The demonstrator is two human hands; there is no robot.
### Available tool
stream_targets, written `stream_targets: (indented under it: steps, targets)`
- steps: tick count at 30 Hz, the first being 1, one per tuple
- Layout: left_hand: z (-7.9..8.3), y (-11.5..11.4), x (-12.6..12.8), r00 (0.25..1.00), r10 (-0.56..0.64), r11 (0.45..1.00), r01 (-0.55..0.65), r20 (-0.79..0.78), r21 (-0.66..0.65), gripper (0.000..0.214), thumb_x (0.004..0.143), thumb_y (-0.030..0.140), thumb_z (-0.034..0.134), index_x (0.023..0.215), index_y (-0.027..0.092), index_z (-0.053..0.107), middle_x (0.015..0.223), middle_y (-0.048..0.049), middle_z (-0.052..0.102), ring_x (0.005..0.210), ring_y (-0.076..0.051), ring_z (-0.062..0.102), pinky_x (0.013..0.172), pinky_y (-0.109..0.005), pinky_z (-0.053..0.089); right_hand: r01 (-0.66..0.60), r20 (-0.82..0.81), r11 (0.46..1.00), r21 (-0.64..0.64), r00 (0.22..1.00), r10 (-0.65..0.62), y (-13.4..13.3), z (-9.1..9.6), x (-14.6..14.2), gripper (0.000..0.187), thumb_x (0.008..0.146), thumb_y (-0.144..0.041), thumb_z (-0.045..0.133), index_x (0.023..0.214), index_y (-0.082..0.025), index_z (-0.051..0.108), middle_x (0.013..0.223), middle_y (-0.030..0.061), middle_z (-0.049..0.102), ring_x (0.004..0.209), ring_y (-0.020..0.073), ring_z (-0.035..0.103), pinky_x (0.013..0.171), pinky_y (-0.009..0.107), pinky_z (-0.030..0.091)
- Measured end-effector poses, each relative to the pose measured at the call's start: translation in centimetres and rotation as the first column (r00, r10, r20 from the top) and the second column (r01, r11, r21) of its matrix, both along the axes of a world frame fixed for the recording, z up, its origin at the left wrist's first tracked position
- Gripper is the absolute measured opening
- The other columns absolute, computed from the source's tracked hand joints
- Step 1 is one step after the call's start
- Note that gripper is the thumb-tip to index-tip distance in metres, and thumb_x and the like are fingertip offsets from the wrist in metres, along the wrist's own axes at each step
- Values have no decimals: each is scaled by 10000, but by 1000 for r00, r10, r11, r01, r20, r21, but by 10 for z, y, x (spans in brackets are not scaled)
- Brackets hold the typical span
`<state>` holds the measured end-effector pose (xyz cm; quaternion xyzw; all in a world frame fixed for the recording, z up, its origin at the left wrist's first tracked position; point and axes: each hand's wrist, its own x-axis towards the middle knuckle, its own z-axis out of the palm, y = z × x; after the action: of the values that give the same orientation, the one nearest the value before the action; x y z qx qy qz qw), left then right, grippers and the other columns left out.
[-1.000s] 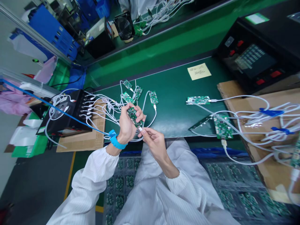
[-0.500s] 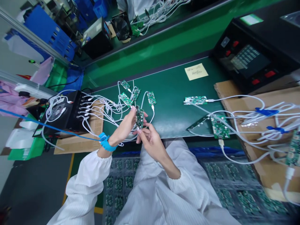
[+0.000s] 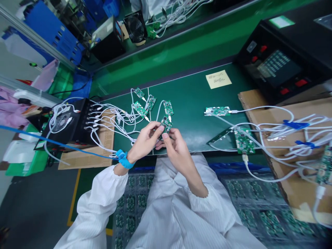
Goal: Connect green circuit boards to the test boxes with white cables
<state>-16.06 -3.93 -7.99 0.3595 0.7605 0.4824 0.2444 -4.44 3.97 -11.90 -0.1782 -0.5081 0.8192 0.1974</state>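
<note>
One long green bench (image 3: 192, 129) runs across in front of me. At its right end stands a black tester (image 3: 282, 65) whose screen shows lines of text; a smaller black box (image 3: 71, 126) is on my left, with white cables (image 3: 121, 119) plugged in along its side and tangled toward the middle. My left hand (image 3: 146, 138) is clamped on a circuit board (image 3: 166, 124), thumb on top; my right hand (image 3: 178, 150) grips the lower end of that same board, its curled fingers partly hidden. A yellow note (image 3: 218, 79) lies farther back, right of my hands. Smaller still, four green boards (image 3: 140, 109) lie just beyond my hands, and the one I hold is between my fingertips, over the bench's near side.
</note>
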Motion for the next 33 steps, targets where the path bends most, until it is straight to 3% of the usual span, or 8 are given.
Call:
stream_targets:
  steps: [3, 5, 10, 12, 17, 20, 27, 33]
  targets:
    - [-3, -5, 1, 1000, 7, 1000, -7, 0, -23, 406, 958, 485, 621, 1228, 182, 606, 1023, -50, 651, 862, -139, 633, 771, -250, 525, 27, -50, 999, -35, 998, -29, 6, -1, -7, 340, 957, -534, 630, 1089, -237, 532, 985, 22, 697, 685, 128, 695, 609, 264, 609]
    - [-1, -12, 0, 999, -12, 996, 9, -35, -86, 429, 945, 446, 651, 1272, 169, 622, 1096, -76, 681, 973, -166, 658, 859, -274, 530, 76, -65, 996, -40, 995, -79, 10, -2, -9, 313, 957, -522, 629, 1012, -228, 539, 929, 10, 685, 642, 114, 677, 577, 251, 595]
    - [8, -34, -1, 994, -108, 961, 99, -20, -260, 283, 954, 434, 644, 987, 168, 736, 951, -48, 742, 890, -168, 672, 831, -278, 514, 133, 2, 991, -29, 991, -133, 18, -4, -6, 337, 927, -512, 658, 876, -219, 500, 719, -35, 606, 506, 85, 589, 456, 211, 490]
    - [9, -39, 0, 992, -120, 956, 107, -30, -272, 286, 977, 425, 611, 993, 168, 737, 933, -42, 732, 871, -159, 657, 814, -272, 499, 116, 29, 993, -8, 993, -116, 20, -5, -5, 330, 919, -493, 666, 853, -215, 500, 673, -46, 580, 455, 68, 538, 410, 198, 430]
    - [7, -43, 4, 988, -152, 953, 136, -38, -269, 304, 997, 429, 578, 1059, 178, 739, 992, -41, 730, 902, -157, 642, 800, -263, 468, 165, 1, 986, -23, 986, -165, 24, -6, -7, 355, 866, -430, 727, 1105, -230, 558, 789, -35, 644, 455, 75, 543, 370, 200, 418]
    - [8, -41, 4, 989, -148, 947, 143, 5, -286, 326, 998, 449, 569, 980, 175, 745, 903, -27, 748, 878, -162, 654, 808, -266, 470, 168, 30, 985, 35, 985, -169, 30, -4, -8, 336, 850, -465, 752, 1005, -198, 620, 746, -17, 645, 468, 83, 540, 359, 200, 387]
    - [15, -35, 9, 996, -89, 957, 83, -10, -277, 351, 973, 457, 595, 856, 169, 760, 809, -30, 751, 822, -170, 654, 736, -255, 469, 284, 56, 947, 149, 954, -295, 32, -2, -8, 289, 838, -449, 769, 868, -187, 650, 747, 4, 692, 645, 125, 633, 592, 238, 523]
    - [12, -32, 14, 999, -51, 964, 49, -2, -262, 360, 965, 471, 603, 868, 162, 759, 767, -30, 741, 755, -160, 631, 715, -258, 461, 294, 35, 953, 71, 954, -297, 30, -6, -9, 306, 821, -468, 770, 875, -199, 636, 762, 9, 701, 710, 154, 665, 633, 260, 559]
